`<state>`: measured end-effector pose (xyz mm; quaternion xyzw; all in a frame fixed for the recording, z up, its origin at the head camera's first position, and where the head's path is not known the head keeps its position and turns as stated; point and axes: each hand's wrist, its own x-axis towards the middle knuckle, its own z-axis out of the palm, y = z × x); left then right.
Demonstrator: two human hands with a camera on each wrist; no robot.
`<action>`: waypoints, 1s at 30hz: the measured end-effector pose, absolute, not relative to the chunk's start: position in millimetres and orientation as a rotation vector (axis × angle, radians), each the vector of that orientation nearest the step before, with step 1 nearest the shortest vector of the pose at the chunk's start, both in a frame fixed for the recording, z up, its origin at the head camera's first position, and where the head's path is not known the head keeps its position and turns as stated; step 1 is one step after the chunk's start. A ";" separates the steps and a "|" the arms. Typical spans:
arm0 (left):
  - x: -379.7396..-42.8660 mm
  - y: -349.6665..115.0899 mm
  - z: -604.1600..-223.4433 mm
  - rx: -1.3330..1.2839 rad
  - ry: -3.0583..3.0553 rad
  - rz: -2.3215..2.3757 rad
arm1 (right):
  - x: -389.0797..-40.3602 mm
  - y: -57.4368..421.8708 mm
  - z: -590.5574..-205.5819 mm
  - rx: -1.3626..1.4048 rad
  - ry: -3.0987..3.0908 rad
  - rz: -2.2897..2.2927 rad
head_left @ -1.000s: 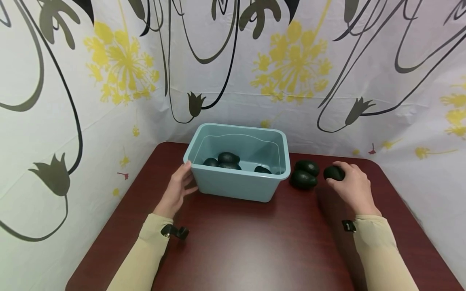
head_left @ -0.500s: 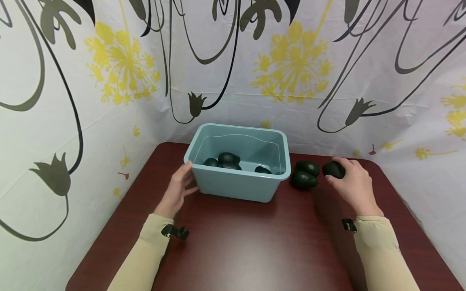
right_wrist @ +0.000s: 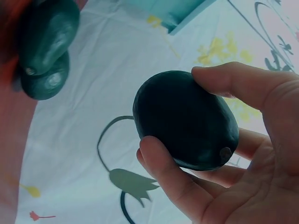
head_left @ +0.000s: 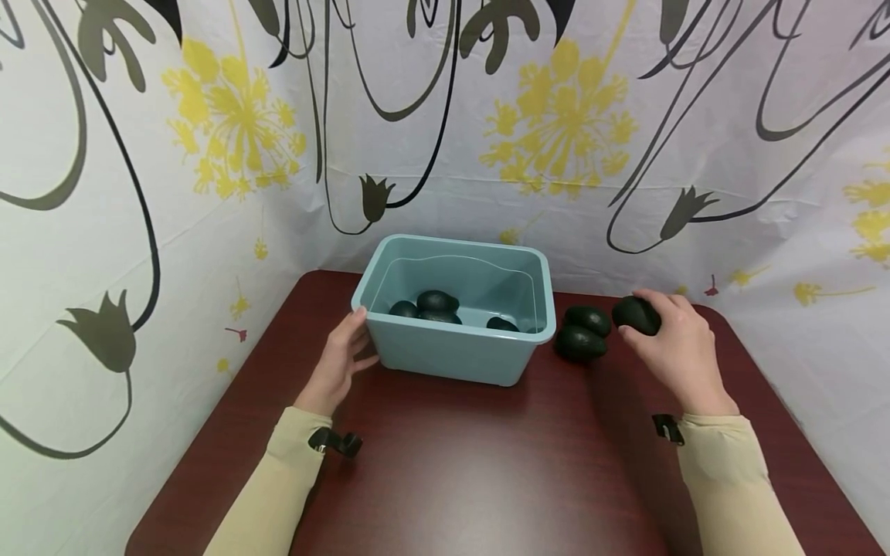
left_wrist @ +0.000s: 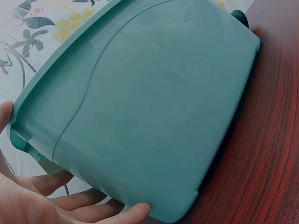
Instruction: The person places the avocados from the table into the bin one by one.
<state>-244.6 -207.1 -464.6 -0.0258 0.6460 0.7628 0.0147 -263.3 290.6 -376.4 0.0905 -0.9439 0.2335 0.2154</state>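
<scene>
In the head view my right hand holds a dark green avocado near the table's back right. The right wrist view shows thumb and fingers round this avocado. Two more avocados lie together on the table, a front one and one behind it. A light blue plastic bin stands left of them, with several avocados inside, partly hidden by its front wall. My left hand holds the bin's front left corner, thumb at the rim and fingers against the side, also seen in the left wrist view.
The dark red wooden table extends in front of the bin. A white cloth with flowers and stems hangs close behind the table and along its sides.
My right hand has lifted the avocado slightly, moving it a little up and back. My left hand and the bin have stayed in place.
</scene>
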 end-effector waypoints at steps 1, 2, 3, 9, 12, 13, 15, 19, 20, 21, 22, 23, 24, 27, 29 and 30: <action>-244.8 -207.0 -464.7 -0.082 2.012 2.372 | -262.1 289.7 -374.7 0.256 -2.607 0.647; -245.0 -206.7 -464.7 -0.084 2.013 2.372 | -261.1 288.7 -373.0 0.262 -2.598 0.649; -245.2 -206.6 -464.8 -0.085 2.013 2.371 | -260.0 287.9 -371.3 0.268 -2.592 0.651; -246.6 -205.5 -463.5 -0.094 2.012 2.363 | -254.6 281.7 -361.6 0.310 -2.555 0.666; -246.2 -205.5 -462.4 -0.101 2.011 2.361 | -251.8 277.0 -356.5 0.318 -2.548 0.683; -245.8 -205.6 -462.2 -0.105 2.010 2.361 | -251.1 275.1 -354.7 0.321 -2.543 0.689; -245.3 -205.8 -461.7 -0.110 2.007 2.365 | -250.2 271.2 -351.2 0.331 -2.530 0.697; -244.3 -205.4 -460.8 -0.117 2.001 2.372 | -248.6 264.0 -344.4 0.365 -2.496 0.704; -244.1 -205.1 -460.7 -0.117 2.000 2.374 | -248.1 262.4 -342.8 0.373 -2.490 0.703; -244.0 -204.9 -460.7 -0.116 1.999 2.375 | -247.4 260.8 -341.2 0.380 -2.485 0.705; -243.7 -204.8 -460.6 -0.116 1.999 2.376 | -246.8 259.0 -339.8 0.387 -2.482 0.707; -243.5 -204.7 -460.6 -0.118 1.997 2.377 | -246.1 257.4 -338.4 0.394 -2.479 0.708; -243.3 -204.7 -460.6 -0.118 1.997 2.377 | -245.5 255.9 -337.1 0.400 -2.475 0.708; -242.6 -204.3 -460.2 -0.116 1.998 2.380 | -244.2 251.5 -333.0 0.422 -2.463 0.710; -242.2 -204.1 -460.0 -0.114 1.997 2.383 | -243.7 248.9 -330.3 0.437 -2.452 0.708; -242.0 -204.0 -459.9 -0.111 1.997 2.385 | -243.4 247.5 -328.9 0.444 -2.449 0.708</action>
